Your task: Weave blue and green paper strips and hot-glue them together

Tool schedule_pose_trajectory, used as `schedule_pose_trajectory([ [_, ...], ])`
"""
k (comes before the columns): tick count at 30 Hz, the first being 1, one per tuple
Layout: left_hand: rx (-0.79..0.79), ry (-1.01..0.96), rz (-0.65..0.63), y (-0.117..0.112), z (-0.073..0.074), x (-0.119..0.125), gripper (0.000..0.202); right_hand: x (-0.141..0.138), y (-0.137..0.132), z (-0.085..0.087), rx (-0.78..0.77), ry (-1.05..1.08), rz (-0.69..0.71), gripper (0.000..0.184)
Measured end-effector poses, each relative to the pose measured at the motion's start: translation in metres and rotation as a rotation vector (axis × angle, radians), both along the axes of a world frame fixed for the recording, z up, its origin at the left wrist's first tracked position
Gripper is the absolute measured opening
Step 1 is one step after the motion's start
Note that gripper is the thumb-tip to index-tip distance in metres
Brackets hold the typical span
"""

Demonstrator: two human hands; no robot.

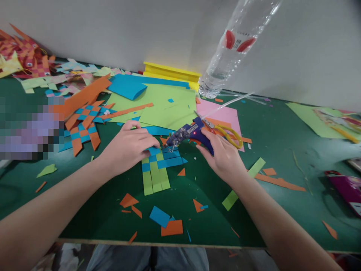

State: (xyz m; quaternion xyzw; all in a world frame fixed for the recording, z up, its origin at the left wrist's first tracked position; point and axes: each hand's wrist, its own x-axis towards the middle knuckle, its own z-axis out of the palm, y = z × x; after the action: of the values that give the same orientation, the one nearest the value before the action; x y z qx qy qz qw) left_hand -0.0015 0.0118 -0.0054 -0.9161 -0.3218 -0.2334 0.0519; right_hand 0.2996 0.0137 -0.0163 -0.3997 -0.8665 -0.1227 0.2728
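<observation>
My right hand [224,156] grips a blue glue gun [188,134] whose red light is on. Its nozzle points left and down at a small woven piece of green and blue paper strips [158,167] lying on the green table [282,143]. My left hand [130,147] rests on the upper left of that woven piece, fingers curled and pressing the blue strips down beside the nozzle.
Yellow-handled scissors [225,131] lie on pink paper [222,113] behind the glue gun. Green, blue and yellow sheets [166,101] are stacked at the back, beside a clear plastic bottle [234,49]. An orange and blue woven piece [84,126] lies left. Paper scraps [166,222] litter the front edge.
</observation>
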Motion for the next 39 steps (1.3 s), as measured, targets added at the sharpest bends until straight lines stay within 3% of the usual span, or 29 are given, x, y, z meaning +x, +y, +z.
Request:
schedule_pose_trajectory([
  [10, 0.027, -0.016, -0.006, -0.0008, -0.0006, 0.0012, 0.025, 0.0009, -0.001, 0.0013, -0.016, 0.007, -0.004, 0.039],
  [39, 0.106, 0.019, -0.014, -0.0014, 0.0046, 0.0034, 0.029, -0.0002, 0.0015, 0.004, 0.181, -0.057, 0.019, 0.032],
])
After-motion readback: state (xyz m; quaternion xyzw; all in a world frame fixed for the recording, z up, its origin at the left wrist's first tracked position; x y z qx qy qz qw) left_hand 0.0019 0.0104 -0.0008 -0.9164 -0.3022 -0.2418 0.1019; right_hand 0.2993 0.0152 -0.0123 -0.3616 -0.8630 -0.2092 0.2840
